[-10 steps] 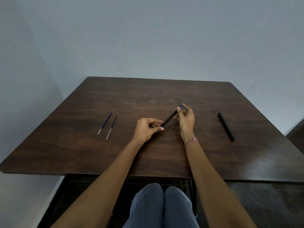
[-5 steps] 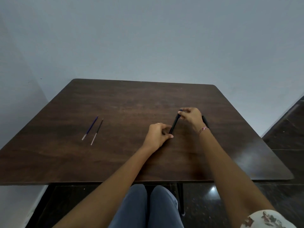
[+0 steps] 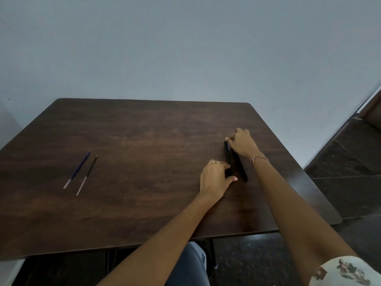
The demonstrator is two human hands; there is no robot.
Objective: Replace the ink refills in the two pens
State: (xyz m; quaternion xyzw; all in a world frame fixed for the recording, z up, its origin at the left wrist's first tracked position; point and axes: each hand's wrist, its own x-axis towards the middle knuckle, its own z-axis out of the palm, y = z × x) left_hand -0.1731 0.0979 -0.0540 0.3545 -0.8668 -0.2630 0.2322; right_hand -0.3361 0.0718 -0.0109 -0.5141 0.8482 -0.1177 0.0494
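Head view: far left on the table (image 3: 144, 131), a blue refill (image 3: 79, 168) and a black refill (image 3: 88, 173) are seen side by side. Right of centre, one black pen (image 3: 228, 155) is pinched at its near end by the left hand (image 3: 215, 178) and at its far end by the right hand (image 3: 241, 143). A second pen (image 3: 241, 169) is seen just beside it, flat on the wood.

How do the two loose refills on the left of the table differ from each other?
The blue refill has a blue tube; the black refill has a black one. The blue refill lies left of the black one and reaches slightly farther from the person. Both lie untouched on the table, side by side, nearly parallel, pale ends toward the person.
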